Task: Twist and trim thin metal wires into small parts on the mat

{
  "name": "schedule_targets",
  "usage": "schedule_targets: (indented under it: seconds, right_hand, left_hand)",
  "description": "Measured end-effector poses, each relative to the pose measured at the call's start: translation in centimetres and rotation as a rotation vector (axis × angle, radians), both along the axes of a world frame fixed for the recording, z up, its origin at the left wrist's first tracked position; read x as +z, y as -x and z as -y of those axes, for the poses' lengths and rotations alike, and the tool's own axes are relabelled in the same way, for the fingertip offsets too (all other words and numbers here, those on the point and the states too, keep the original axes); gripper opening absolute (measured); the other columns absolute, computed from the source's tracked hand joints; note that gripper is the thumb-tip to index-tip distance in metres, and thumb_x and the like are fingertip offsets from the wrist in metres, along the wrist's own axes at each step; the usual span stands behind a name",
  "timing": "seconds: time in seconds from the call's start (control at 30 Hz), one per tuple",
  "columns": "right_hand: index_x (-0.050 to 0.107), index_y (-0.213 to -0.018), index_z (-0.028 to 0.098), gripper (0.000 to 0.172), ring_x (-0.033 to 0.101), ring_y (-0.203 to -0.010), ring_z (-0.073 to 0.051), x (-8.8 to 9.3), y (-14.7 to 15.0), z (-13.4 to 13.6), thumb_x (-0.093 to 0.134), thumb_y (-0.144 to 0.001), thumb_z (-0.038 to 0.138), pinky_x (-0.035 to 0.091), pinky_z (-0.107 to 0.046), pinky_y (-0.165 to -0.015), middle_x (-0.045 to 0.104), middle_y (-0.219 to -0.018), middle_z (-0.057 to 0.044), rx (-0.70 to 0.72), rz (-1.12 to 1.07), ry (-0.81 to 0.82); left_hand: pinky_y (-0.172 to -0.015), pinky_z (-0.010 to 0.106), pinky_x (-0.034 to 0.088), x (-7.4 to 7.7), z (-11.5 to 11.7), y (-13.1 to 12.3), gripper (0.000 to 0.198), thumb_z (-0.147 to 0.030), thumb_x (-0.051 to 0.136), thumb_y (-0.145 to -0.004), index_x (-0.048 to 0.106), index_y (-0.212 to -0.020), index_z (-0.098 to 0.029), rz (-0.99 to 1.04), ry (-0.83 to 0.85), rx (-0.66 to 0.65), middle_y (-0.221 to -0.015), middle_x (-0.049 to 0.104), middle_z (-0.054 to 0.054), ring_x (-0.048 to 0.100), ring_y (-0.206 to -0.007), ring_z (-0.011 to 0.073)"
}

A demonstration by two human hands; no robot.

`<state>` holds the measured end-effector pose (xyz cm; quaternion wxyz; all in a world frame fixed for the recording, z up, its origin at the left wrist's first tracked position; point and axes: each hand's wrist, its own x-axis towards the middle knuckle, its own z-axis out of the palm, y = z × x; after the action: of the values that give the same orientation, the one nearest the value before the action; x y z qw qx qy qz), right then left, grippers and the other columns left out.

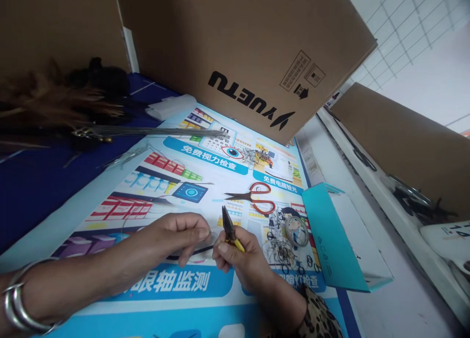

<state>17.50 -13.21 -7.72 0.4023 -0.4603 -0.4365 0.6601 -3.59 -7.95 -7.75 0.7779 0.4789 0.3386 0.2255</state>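
In the head view my right hand (242, 259) is closed around needle-nose pliers (228, 224) with black jaws and a yellow handle, jaws pointing up and away. My left hand (185, 233) has its thumb and forefinger pinched together just left of the right fingertips. What it pinches is too small to make out; a faint thin strand shows between the hands. A dark curved strip (200, 253) lies below the fingers, partly hidden. Beyond the pliers lie scissors (253, 196) with red handles, blades pointing left.
Right of my hands lie a heap of small wire pieces (281, 247) and a wire coil (296, 231). A teal open box (323, 235) stands further right. Long thin rods (157, 131) and brown feather-like strands (55, 98) lie at left. A large cardboard box (235, 39) stands behind.
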Motion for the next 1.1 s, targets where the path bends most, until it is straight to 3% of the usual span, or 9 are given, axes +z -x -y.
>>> schedule_targets:
  seconds: [0.23, 0.4, 0.57, 0.67, 0.83, 1.1]
  right_hand:
    - [0.062, -0.085, 0.020, 0.038, 0.055, -0.057, -0.011, 0.9, -0.1, 0.1, 0.075, -0.082, 0.056, 0.042, -0.023, -0.053, 0.067, -0.075, -0.001, 0.042, 0.113, -0.031]
    - [0.061, -0.088, 0.021, 0.032, 0.053, -0.062, -0.013, 1.4, -0.1, 0.3, 0.067, -0.088, 0.052, 0.043, -0.027, -0.060, 0.061, -0.075, 0.000, 0.040, 0.264, -0.164]
    - [0.061, -0.102, 0.021, 0.022, 0.051, -0.074, -0.016, 1.7, -0.4, 0.9, 0.058, -0.095, 0.042, 0.043, -0.030, -0.069, 0.055, -0.084, -0.001, -0.165, 0.540, -0.433]
    - [0.059, -0.098, 0.021, 0.025, 0.052, -0.075, -0.017, 1.7, -0.4, 1.3, 0.048, -0.100, 0.044, 0.043, -0.030, -0.069, 0.057, -0.083, -0.002, -0.112, 0.552, -0.417]
    - [0.059, -0.096, 0.020, 0.025, 0.054, -0.076, -0.018, 2.0, 0.0, 1.9, 0.048, -0.100, 0.042, 0.042, -0.030, -0.068, 0.059, -0.085, -0.003, 0.001, 0.700, -0.434]
    - [0.058, -0.097, 0.020, 0.024, 0.053, -0.076, -0.019, 1.9, 0.2, 1.8, 0.046, -0.100, 0.040, 0.043, -0.031, -0.069, 0.058, -0.086, -0.004, -0.002, 0.782, -0.506]
  left_hand:
    - [-0.057, 0.026, 0.025, 0.7, 0.4, -0.3, 0.043, -0.057, 0.063, -0.088, 0.051, -0.067, -0.021, -0.001, -0.048, 0.065, -0.055, 0.042, -0.007, 0.031, -0.058, 0.0124]
    - [-0.054, 0.025, 0.024, 1.1, 0.1, -0.1, 0.043, -0.061, 0.061, -0.085, 0.054, -0.070, -0.021, -0.049, -0.096, -0.010, -0.057, 0.044, -0.006, 0.032, -0.056, 0.0119]
    - [-0.067, 0.027, 0.040, 1.4, -0.4, -0.1, 0.038, -0.055, 0.058, -0.087, 0.060, -0.069, -0.021, -0.182, -0.269, 0.228, -0.068, 0.058, -0.002, 0.051, -0.070, 0.0164]
    - [-0.077, 0.029, 0.045, 1.3, -0.7, -0.2, 0.037, -0.053, 0.058, -0.089, 0.064, -0.069, -0.022, -0.197, -0.360, 0.320, -0.074, 0.063, 0.000, 0.058, -0.080, 0.0191]
    - [-0.077, 0.028, 0.049, 0.9, -0.5, -0.2, 0.033, -0.053, 0.060, -0.091, 0.069, -0.077, -0.024, -0.199, -0.376, 0.359, -0.080, 0.067, 0.000, 0.061, -0.083, 0.0192]
    - [-0.081, 0.029, 0.054, 0.5, 0.2, -0.5, 0.031, -0.053, 0.061, -0.091, 0.073, -0.087, -0.025, -0.174, -0.392, 0.309, -0.083, 0.073, 0.001, 0.066, -0.083, 0.0200]
